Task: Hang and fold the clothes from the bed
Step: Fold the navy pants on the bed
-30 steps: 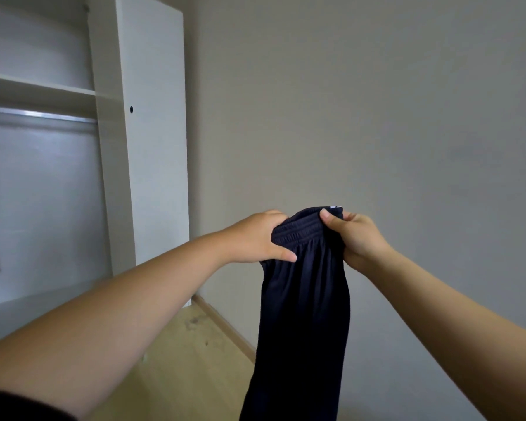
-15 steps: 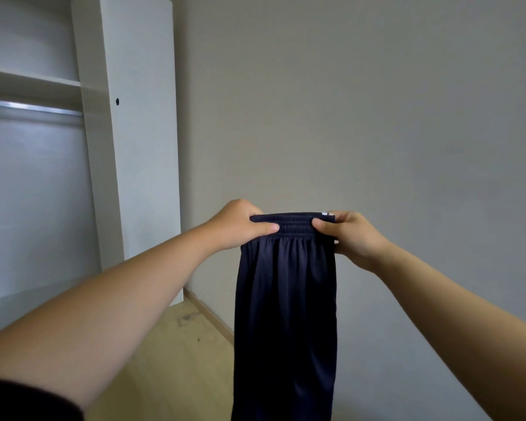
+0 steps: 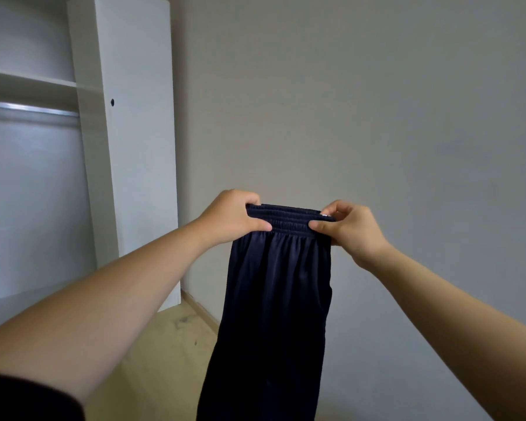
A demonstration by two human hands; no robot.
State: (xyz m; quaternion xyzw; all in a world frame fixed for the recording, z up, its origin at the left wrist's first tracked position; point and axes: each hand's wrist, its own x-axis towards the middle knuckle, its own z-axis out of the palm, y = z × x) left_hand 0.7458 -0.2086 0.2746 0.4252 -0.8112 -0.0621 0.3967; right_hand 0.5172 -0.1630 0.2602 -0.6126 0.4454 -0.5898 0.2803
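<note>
A small white tag (image 3: pixel 325 215) is seen at the right end of the waistband (image 3: pixel 289 221) of the navy trousers (image 3: pixel 274 299); no writing can be read on it. The trousers are held up in the air by their gathered elastic waistband, and the cloth hangs straight down out of the bottom of the view.

The left end of the waistband is gripped by the left hand (image 3: pixel 228 220), with the fingers curled over the top edge and the thumb pressed across the front. The right end is pinched by the right hand (image 3: pixel 349 229), thumb on the front and fingers bent behind, beside the tag.

Left of the trousers a white wardrobe (image 3: pixel 134 147) is seen open, with a shelf (image 3: pixel 28 82) and a metal rail (image 3: pixel 28 109) under it. Behind the trousers a plain grey wall (image 3: pixel 346 101) is seen, and below them, to the left, a pale wooden floor (image 3: pixel 170 344) edged by a skirting board (image 3: pixel 199 308). A dark sleeve (image 3: pixel 28 396) is seen on the left arm, at the lower left.
</note>
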